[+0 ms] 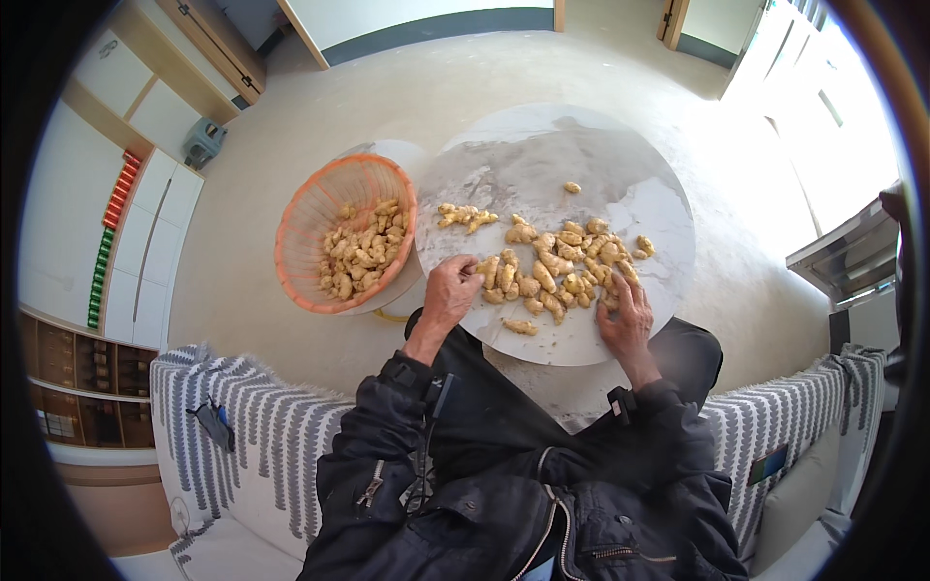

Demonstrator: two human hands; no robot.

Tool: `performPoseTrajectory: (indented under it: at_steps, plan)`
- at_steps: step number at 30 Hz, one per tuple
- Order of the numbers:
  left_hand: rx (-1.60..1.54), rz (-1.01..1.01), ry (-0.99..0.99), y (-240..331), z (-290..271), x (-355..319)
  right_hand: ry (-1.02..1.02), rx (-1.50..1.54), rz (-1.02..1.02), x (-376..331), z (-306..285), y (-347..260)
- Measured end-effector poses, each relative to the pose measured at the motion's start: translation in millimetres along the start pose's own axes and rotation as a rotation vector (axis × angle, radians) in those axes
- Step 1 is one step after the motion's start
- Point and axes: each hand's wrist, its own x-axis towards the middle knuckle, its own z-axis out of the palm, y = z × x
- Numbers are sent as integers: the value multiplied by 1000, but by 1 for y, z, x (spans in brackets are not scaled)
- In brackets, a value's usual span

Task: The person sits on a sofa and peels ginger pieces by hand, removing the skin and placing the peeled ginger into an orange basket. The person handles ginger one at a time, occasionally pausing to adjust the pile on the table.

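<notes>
A heap of ginger pieces point(557, 266) lies on a round white marble table point(572, 174). My left hand point(449, 293) rests at the heap's left end, its fingers curled around a ginger piece point(484, 268). My right hand point(627, 318) lies flat at the heap's right end, touching the outer pieces. An orange woven basket point(302, 228) with more ginger point(363, 254) stands left of the table, tilted toward it. A small cluster of ginger point(463, 217) and a single piece point(573, 187) lie farther back on the table.
A striped grey-and-white sofa cover point(262, 426) lies under and around me. White cabinets point(145, 232) line the left wall, above a low wooden shelf unit point(77, 387). Bright sunlight falls on the floor at the right, near a grey stand point(843, 257).
</notes>
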Motion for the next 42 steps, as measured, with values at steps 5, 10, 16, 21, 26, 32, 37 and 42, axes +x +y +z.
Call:
performPoseTrajectory:
  at_steps: [5,10,16,21,26,32,37,42]
  plan:
    - [395,116,14,8,29,12,17,-1,-7,0,-1,-1]
    - [133,47,9,-2,21,6,22,11,0,1,-2,-2]
    - [-374,-292,-69,-9,-4,-14,27,3,3,1,-2,-2]
    - [-535,-354,4,-14,-31,-22,3,10,15,0,-3,-2]
    - [-546,-303,270,-21,-86,-6,4,9,10,0,-3,-1]
    - [-463,-138,702,-24,-115,0,2,10,11,0,-3,-2]
    - [-353,-150,285,-31,-65,-4,4,-9,6,0,-3,-2]
    - [84,66,60,-29,-2,11,20,13,7,0,-1,-2]
